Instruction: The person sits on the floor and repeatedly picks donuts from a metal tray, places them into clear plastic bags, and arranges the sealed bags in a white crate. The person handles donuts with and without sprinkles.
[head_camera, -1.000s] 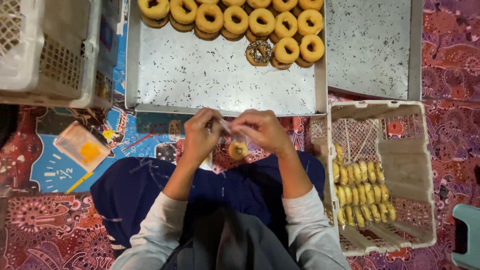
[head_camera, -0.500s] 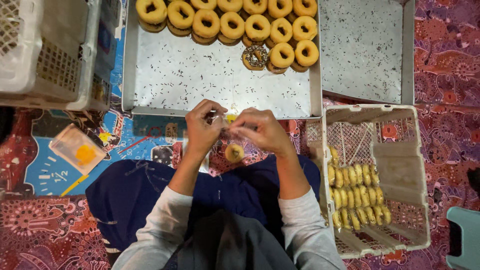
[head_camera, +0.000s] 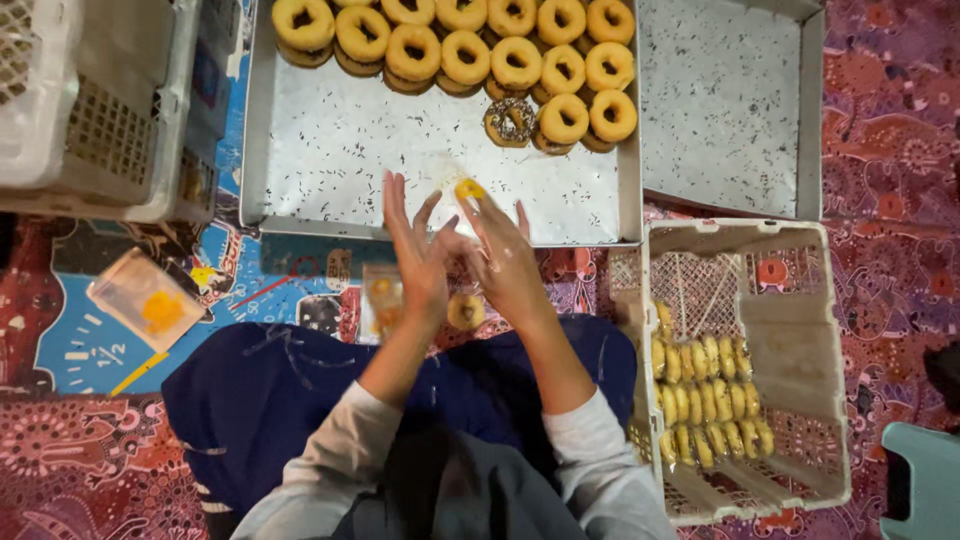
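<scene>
My left hand (head_camera: 415, 255) is raised over the front edge of a metal tray (head_camera: 350, 150), fingers spread, its palm close against my right hand. The fingertips of my right hand (head_camera: 505, 265) pinch a small yellow piece (head_camera: 468, 188) with a bit of clear plastic on it. Below my hands a plain donut (head_camera: 465, 312) lies at the edge of my dark blue lap. Next to it is a clear plastic bag (head_camera: 383, 295). Rows of plain ring donuts (head_camera: 460, 50) fill the far end of the tray, and one chocolate-sprinkled donut (head_camera: 510, 122) sits in front of them.
A second metal tray (head_camera: 720, 100) lies at the upper right. A white plastic crate (head_camera: 745, 235) at my right holds several packed donuts (head_camera: 700, 390). White baskets (head_camera: 90, 110) stand at the upper left. A small clear container (head_camera: 145, 300) rests on the patterned mat. A teal stool (head_camera: 925, 480) sits bottom right.
Both hands rose from my lap toward the tray and their fingers spread. The donut held between them before now lies below, by my lap.
</scene>
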